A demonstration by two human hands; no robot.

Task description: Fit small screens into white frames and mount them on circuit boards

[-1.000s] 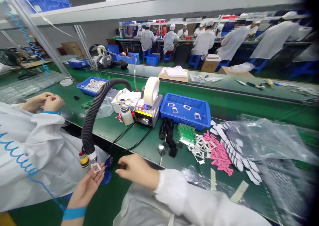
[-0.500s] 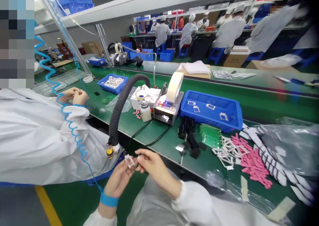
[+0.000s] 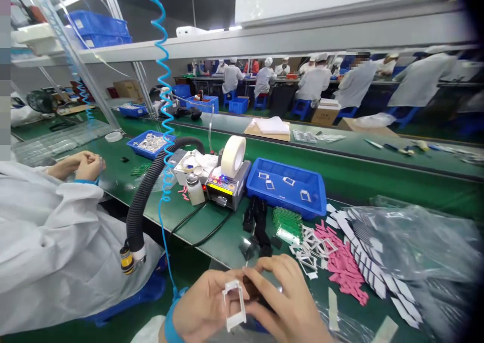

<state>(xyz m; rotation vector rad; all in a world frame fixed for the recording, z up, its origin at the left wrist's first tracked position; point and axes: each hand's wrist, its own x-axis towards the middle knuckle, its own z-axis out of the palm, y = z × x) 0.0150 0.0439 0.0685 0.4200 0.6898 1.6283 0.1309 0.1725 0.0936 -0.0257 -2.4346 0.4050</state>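
My left hand, with a blue wristband, holds a white rectangular frame upright between its fingers, close to the camera. My right hand curls in from the right, its fingertips near the frame's right side. A small dark piece sits between my hands, partly hidden by my right fingers. Its exact shape is hidden. Both hands are raised over the front edge of the green workbench.
A co-worker's clasped hands and white-coated arm lie to the left, beside a black corrugated hose. Ahead stand a tape dispenser and a blue tray of white frames. Pink strips and green strips lie to the right.
My hands have risen closer to the camera and shifted right in view, with the white frame now upright and larger. The view has swung, and the bench items sit lower.
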